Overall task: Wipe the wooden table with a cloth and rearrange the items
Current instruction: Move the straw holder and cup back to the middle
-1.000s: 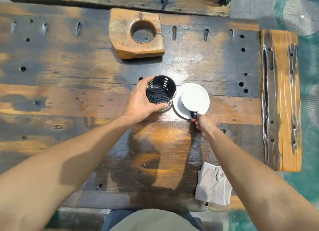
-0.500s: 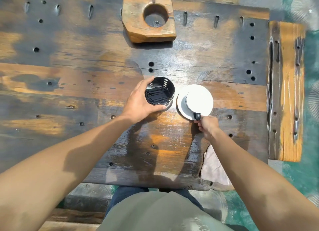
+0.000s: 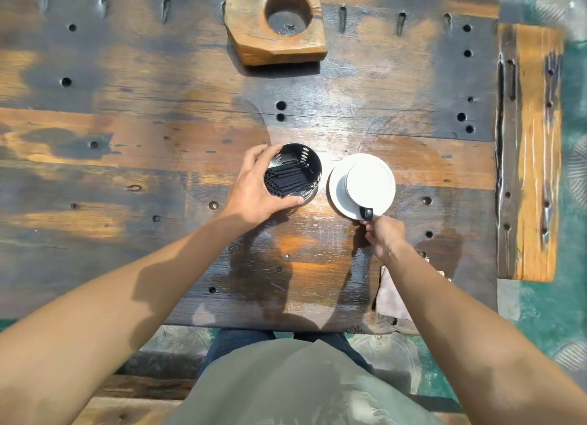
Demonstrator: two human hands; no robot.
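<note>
head: above table near edge | faces steeply down, slightly forward | close, arm's reach | far edge cropped, right edge visible | single view

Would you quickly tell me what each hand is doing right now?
Left hand: grips the metal canister of black straws.
Right hand: pinches the saucer under the white cup.

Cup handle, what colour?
Black, against the white cup and saucer. The handle shows best in the head view, just above the right hand.
</note>
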